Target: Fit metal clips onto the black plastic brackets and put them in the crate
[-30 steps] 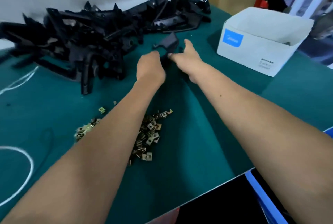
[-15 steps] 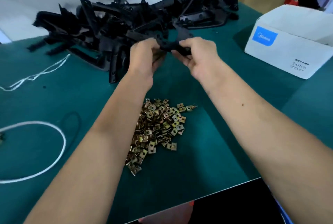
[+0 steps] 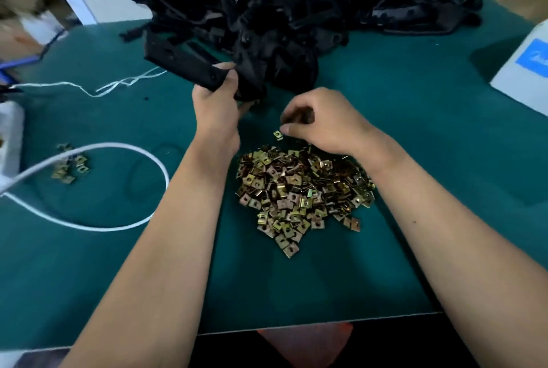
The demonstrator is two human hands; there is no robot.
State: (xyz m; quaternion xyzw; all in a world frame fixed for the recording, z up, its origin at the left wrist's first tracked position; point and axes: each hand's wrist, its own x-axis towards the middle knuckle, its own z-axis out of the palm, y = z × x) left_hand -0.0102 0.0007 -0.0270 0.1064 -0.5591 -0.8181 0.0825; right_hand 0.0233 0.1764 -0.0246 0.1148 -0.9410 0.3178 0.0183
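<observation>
While L hand (image 3: 215, 106) grips bracket (image 3: 189, 66), R hand (image 3: 321, 123) pinches clip (image 3: 278, 135)

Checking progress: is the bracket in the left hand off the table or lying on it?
Off the table: the left hand grips the bracket, angled up above the green mat.
</observation>
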